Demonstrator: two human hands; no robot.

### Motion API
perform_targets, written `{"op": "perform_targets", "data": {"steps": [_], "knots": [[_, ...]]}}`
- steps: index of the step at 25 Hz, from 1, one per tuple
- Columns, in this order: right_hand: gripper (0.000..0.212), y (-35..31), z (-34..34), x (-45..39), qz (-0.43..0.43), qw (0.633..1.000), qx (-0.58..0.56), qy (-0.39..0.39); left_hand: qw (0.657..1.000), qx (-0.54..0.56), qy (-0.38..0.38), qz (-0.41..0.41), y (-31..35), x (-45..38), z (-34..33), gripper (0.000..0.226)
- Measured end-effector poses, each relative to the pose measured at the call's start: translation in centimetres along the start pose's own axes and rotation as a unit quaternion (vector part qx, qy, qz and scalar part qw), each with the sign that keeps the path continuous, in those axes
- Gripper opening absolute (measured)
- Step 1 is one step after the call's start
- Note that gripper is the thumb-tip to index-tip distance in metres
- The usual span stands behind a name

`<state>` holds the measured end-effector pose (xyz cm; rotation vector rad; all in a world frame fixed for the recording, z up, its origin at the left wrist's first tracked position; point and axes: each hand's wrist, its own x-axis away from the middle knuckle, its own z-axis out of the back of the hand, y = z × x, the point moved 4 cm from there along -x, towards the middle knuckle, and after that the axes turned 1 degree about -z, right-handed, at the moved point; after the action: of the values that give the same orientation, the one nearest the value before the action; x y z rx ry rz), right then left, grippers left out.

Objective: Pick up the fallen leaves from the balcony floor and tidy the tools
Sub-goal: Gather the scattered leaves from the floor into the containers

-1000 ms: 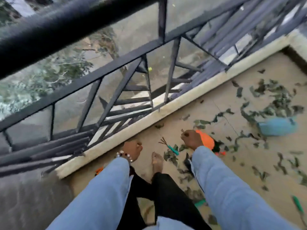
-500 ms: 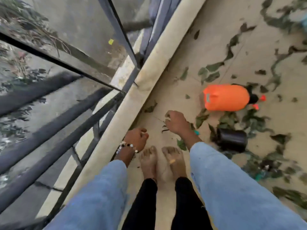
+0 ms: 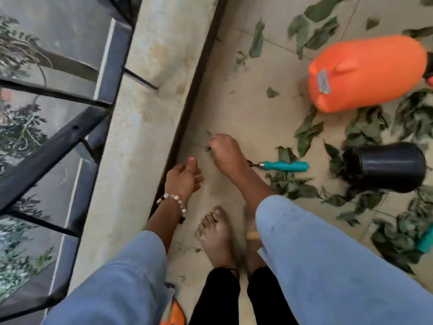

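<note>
Green fallen leaves [image 3: 307, 137] lie scattered over the beige balcony floor, mostly to the right. My right hand [image 3: 225, 153] is down at the floor close to the kerb, fingers curled, pinching a small leaf scrap [image 3: 208, 135]. My left hand [image 3: 185, 177], with a bead bracelet, hovers beside it, loosely cupped with the thumb up and nothing visible in it. A teal-handled hand rake [image 3: 285, 165] lies just behind my right wrist, which hides its metal end. On their sides farther right lie an orange sprayer bottle [image 3: 365, 73] and a black pot [image 3: 389, 166].
A raised concrete kerb [image 3: 150, 113] and a dark metal railing [image 3: 112, 55] bound the floor on the left, with a drop beyond. My bare feet [image 3: 218, 235] stand below the hands. A teal object [image 3: 425, 238] shows at the right edge, and an orange item [image 3: 174, 313] at the bottom.
The view has dropped closer to the floor. My right hand has shifted off the rake's tines toward the kerb. My left hand has loosened from a fist, thumb raised.
</note>
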<state>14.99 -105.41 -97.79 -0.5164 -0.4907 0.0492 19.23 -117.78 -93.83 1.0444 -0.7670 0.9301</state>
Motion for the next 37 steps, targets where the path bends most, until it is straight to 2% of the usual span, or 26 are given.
{"op": "perform_targets", "data": {"steps": [1,3,4,6,8,9,10,11,12,13,14,15,17,18,19,20,22,24,25,26,29,32,34,35,36,37], "knots": [[0.021,0.2,1.1,1.3,-0.042,0.994,-0.101,-0.014,0.999,0.043,-0.015,0.008,0.7,0.7,-0.7,0.032],[0.019,-0.3,3.4,5.3,-0.113,0.944,-0.310,-0.017,0.989,0.128,-0.063,0.045,1.9,2.6,-2.7,0.039],[0.017,-1.0,4.6,7.7,-0.111,0.928,-0.355,-0.001,0.985,0.136,-0.085,0.068,2.0,3.4,-3.7,0.039],[0.011,-1.4,6.0,11.6,-0.062,0.944,-0.323,0.013,0.989,0.071,-0.099,0.086,1.7,5.4,-5.5,0.036],[0.016,-0.1,6.4,14.1,0.000,0.970,-0.238,-0.057,0.995,0.021,-0.060,0.083,0.8,7.0,-6.6,0.037],[0.017,1.4,6.5,15.0,0.007,0.970,-0.225,-0.088,0.995,0.034,-0.037,0.084,0.4,7.7,-7.0,0.037],[0.017,2.9,6.9,15.7,-0.018,0.958,-0.270,-0.098,0.993,0.067,-0.021,0.092,0.0,8.1,-7.3,0.038],[0.019,4.7,7.5,16.1,-0.070,0.929,-0.358,-0.062,0.990,0.094,-0.015,0.100,-0.2,8.4,-7.6,0.038],[0.019,6.7,8.0,16.3,-0.137,0.890,-0.435,0.013,0.988,0.110,-0.017,0.105,-0.3,8.3,-7.8,0.039],[0.019,9.0,8.0,16.3,-0.210,0.870,-0.435,0.095,0.988,0.113,-0.020,0.108,-0.4,8.2,-7.8,0.040],[0.019,10.8,7.8,15.9,-0.268,0.889,-0.345,0.140,0.989,0.104,-0.019,0.106,-0.5,7.7,-7.6,0.040],[0.021,12.2,7.3,15.2,-0.298,0.919,-0.226,0.123,0.991,0.082,-0.017,0.104,-0.5,7.5,-7.4,0.041],[0.029,13.1,5.4,13.0,-0.280,0.958,-0.057,-0.016,0.994,0.038,-0.017,0.105,-1.0,7.0,-6.9,0.041],[0.033,13.2,4.5,12.1,-0.271,0.960,-0.005,-0.070,0.994,0.028,-0.022,0.103,-1.1,6.7,-6.9,0.042],[0.035,13.4,3.8,11.4,-0.270,0.958,0.027,-0.086,0.994,0.022,-0.025,0.102,-1.0,6.4,-7.1,0.043],[0.034,13.3,4.0,11.1,-0.276,0.959,0.038,-0.059,0.994,0.017,-0.027,0.101,-1.0,6.1,-7.2,0.044],[0.029,13.8,5.6,10.8,-0.298,0.950,-0.016,0.095,0.995,0.005,-0.030,0.097,-0.7,5.5,-7.5,0.045],[0.032,14.5,7.4,11.1,-0.312,0.919,-0.036,0.240,0.995,-0.008,-0.032,0.089,-0.4,5.1,-8.0,0.046],[0.035,15.2,7.7,10.9,-0.315,0.912,-0.015,0.264,0.996,-0.013,-0.036,0.087,-0.3,5.1,-8.3,0.046],[0.039,16.3,7.6,10.2,-0.322,0.914,0.006,0.247,0.995,-0.015,-0.040,0.085,0.0,4.9,-8.8,0.046],[0.059,19.1,5.6,7.1,-0.288,0.950,0.081,0.085,0.996,-0.018,-0.050,0.070,0.9,4.2,-10.5,0.043],[0.045,19.0,5.2,6.7,-0.209,0.965,0.153,0.029,0.997,-0.026,-0.055,0.057,1.4,3.8,-11.1,0.042],[0.035,18.6,7.2,7.8,-0.231,0.966,0.066,0.101,0.996,-0.015,-0.068,0.057,1.6,4.2,-11.3,0.044],[0.031,18.2,8.3,9.2,-0.278,0.943,-0.065,0.171,0.995,-0.008,-0.076,0.062,1.7,4.6,-11.2,0.047],[0.027,17.2,9.2,10.6,-0.313,0.892,-0.249,0.210,0.994,0.003,-0.087,0.065,1.8,5.3,-11.3,0.050],[0.023,15.9,9.8,11.8,-0.320,0.814,-0.437,0.210,0.993,0.014,-0.098,0.071,2.1,6.0,-11.4,0.054]]}}
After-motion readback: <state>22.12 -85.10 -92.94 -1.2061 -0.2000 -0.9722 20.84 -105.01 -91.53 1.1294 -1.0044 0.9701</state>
